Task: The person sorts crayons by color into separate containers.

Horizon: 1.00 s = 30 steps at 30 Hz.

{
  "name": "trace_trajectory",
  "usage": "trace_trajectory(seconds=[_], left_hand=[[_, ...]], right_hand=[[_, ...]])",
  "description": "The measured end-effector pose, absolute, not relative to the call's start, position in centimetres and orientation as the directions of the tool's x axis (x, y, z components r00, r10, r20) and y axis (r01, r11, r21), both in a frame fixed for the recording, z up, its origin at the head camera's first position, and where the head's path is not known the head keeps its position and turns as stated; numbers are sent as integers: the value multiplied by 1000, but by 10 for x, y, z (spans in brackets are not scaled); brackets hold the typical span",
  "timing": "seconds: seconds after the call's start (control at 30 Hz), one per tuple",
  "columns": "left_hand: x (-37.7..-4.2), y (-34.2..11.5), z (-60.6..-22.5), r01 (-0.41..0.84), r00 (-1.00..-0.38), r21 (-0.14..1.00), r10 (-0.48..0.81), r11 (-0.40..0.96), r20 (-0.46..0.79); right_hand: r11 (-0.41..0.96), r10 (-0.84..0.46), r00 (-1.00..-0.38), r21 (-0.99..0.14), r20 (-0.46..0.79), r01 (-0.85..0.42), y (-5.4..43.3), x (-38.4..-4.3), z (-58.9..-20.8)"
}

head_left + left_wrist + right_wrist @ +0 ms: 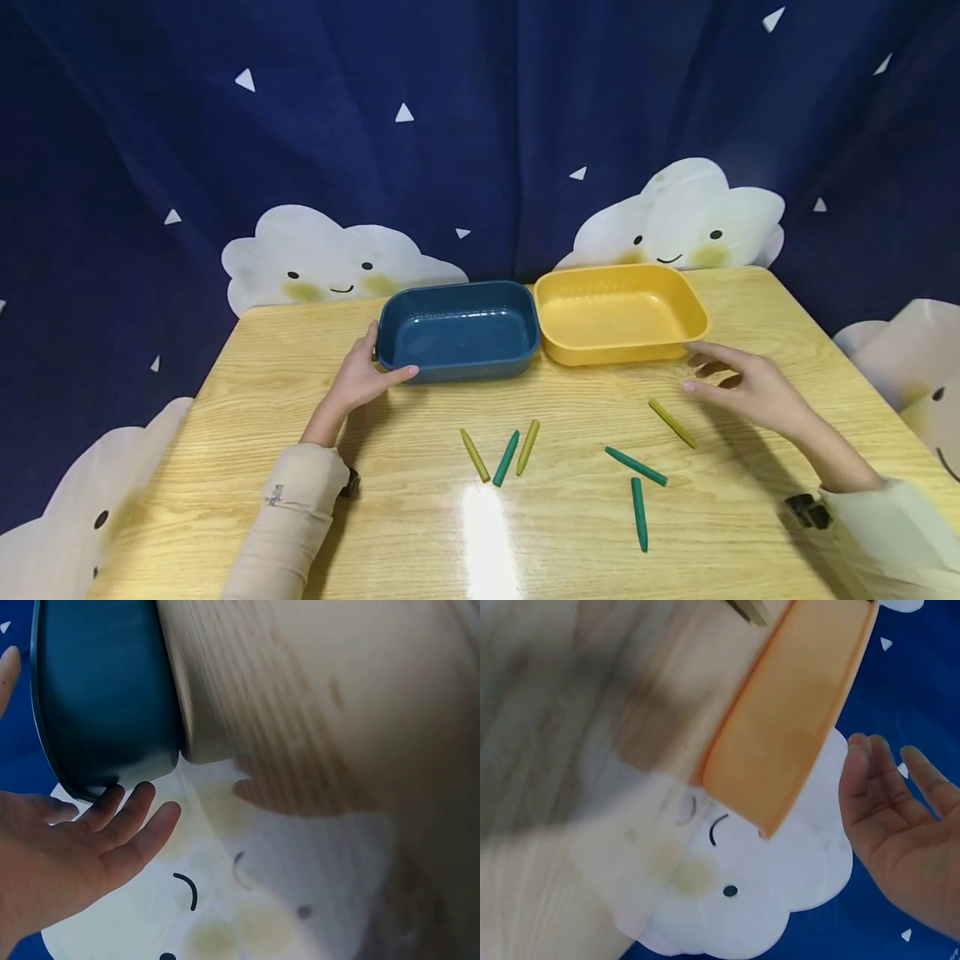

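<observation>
A dark blue plastic bin [459, 371] stands at the back of the table, its right end against a yellow bin [622, 354]. My left hand [363, 377] is at the blue bin's left end, thumb by the front rim and fingers along the side. In the left wrist view, its spread fingers [142, 829] touch or nearly touch the bin's end. My right hand [750, 387] hovers by the yellow bin's front right corner, fingers loosely bent, holding nothing. Below it lies a dark yellow crayon [672, 423]. In the right wrist view a gap separates hand and bin.
Two dark yellow crayons [474, 455] flank a green crayon [506, 458] in front of the blue bin. Two more green crayons [636, 466] lie front right on the wooden table [405, 533]. A navy curtain [480, 125] with clouds hangs behind the table.
</observation>
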State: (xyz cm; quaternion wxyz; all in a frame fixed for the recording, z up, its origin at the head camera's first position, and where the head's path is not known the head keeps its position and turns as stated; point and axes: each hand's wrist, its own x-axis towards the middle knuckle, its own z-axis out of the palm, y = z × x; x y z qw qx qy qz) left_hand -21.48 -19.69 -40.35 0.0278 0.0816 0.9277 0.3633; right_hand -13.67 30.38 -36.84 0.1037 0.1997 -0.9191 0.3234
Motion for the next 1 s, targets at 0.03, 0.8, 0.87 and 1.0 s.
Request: trace_trajectory(seconds=[0.03,0.8,0.87,1.0], left_hand=[[-215,-197,-404,137,-985,675,175,725,11],[-217,-197,-405,73,-989,706,143,705,-41],[-217,-197,-406,59,-990,727,136,684,-47],[-218,-195,-407,17,-990,779,117,626,-73]], right_hand=[[700,-310,-897,-563,315,-440,302,-137,-370],[516,-566,-812,-706,144,-485,273,-135,-406],[517,-581,-807,-720,101,-463,270,-134,-407],[520,-599,-799,-732,54,-440,265,-132,-409]])
